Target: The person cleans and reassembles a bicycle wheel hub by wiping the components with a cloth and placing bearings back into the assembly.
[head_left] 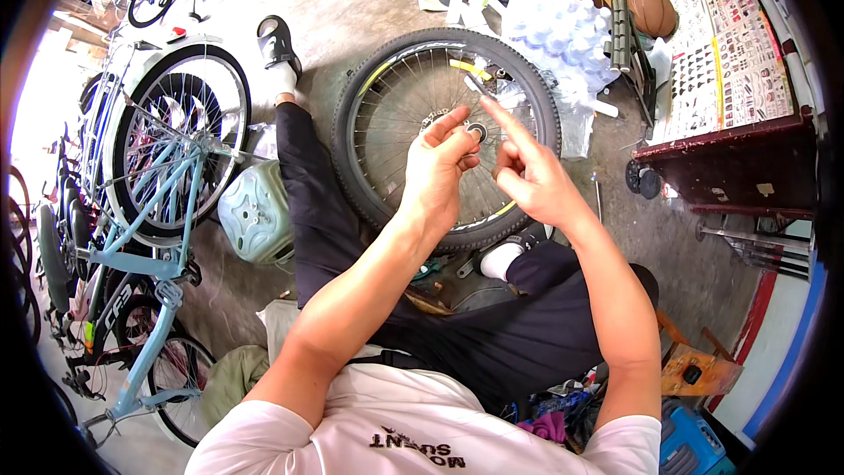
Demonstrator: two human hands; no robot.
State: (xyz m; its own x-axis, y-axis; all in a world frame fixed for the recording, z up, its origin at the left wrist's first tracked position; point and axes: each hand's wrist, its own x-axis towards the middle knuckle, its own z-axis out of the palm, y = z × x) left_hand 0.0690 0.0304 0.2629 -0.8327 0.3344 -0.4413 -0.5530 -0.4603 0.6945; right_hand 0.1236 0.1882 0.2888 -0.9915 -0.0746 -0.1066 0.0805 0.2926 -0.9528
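A bicycle wheel [347,136] with a knobby black tyre lies in front of me between my legs. Over its middle, my left hand [437,167] is closed, with thumb and fingers curled together. A small dark round part with a pale ring [477,132] shows right by the thumb tip; whether it is held or belongs to the hub behind, I cannot tell. My right hand [532,176] faces it, index finger stretched out and the other fingers bent, with nothing seen in it. The fingertips of the two hands are apart. Part of a brake disc [431,119] shows behind the left fingers.
At left, a light blue bicycle [154,237] stands beside a pale green plastic stool [255,213]. Wrapped plastic bottles [558,31], a basketball [652,10] and cardboard lie at the back right. A dark red cabinet [730,167] borders the right side, near a blue case [690,444].
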